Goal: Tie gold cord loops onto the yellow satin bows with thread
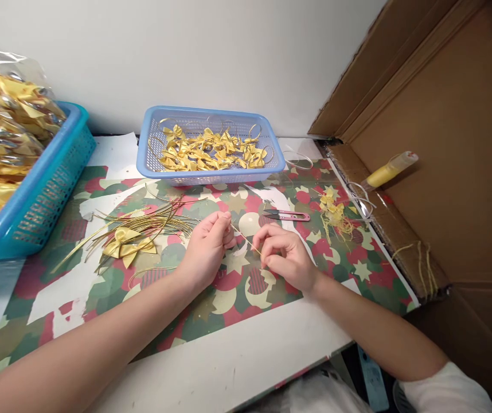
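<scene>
A short length of thin gold cord stretches between my two hands above the patterned table covering. My left hand is closed in a fist with the thumb on top, pinching one end. The fingers of my right hand are curled, with thumb and forefinger pinching the other end. Left of my left hand lies a loose bundle of gold cords, and a gold ribbon bow rests against it. Pink-handled thread snips lie just beyond my right hand.
A blue basket of gold bows stands against the wall. At left, a larger blue basket holds bagged bows. Yellow thread scraps lie at right. A yellow-filled tube sticks up beside the cardboard wall.
</scene>
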{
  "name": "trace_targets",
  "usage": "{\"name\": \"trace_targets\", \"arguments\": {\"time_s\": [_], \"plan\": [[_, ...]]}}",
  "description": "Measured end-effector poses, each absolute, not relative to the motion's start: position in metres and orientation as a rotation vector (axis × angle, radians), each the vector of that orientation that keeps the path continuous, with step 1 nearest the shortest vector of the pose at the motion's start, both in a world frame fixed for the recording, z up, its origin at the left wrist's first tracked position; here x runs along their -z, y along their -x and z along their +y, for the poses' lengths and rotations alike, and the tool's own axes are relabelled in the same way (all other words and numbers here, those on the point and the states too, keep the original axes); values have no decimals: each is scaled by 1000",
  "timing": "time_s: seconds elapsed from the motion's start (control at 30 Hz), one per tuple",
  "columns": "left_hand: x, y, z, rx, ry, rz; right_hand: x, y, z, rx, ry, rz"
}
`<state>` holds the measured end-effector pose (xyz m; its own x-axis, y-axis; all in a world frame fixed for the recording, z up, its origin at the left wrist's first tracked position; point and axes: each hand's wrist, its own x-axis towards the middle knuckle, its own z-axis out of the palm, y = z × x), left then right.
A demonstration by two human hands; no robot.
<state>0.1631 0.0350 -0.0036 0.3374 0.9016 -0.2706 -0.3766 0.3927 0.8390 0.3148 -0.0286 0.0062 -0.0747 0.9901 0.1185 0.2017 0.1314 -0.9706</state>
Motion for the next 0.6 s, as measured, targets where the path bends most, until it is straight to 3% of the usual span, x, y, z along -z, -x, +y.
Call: {"name": "trace_targets", "arguments": {"time_s": [0.2,0.37,0.5,0.6], "plan": [[4,-164,36,-948,-740,861,-10,-317,-33,-818,1233,-1578],[6,-159,38,-870,-792,800,-20,-326,-32,-320,1235,-1774],[6,-152,35,-632,-1015,696,-28,-345,-27,34,1264,-1782],[-1,-149,28,-520,-1356,632,-30,-354,-24,85,1300,-1806]]}}
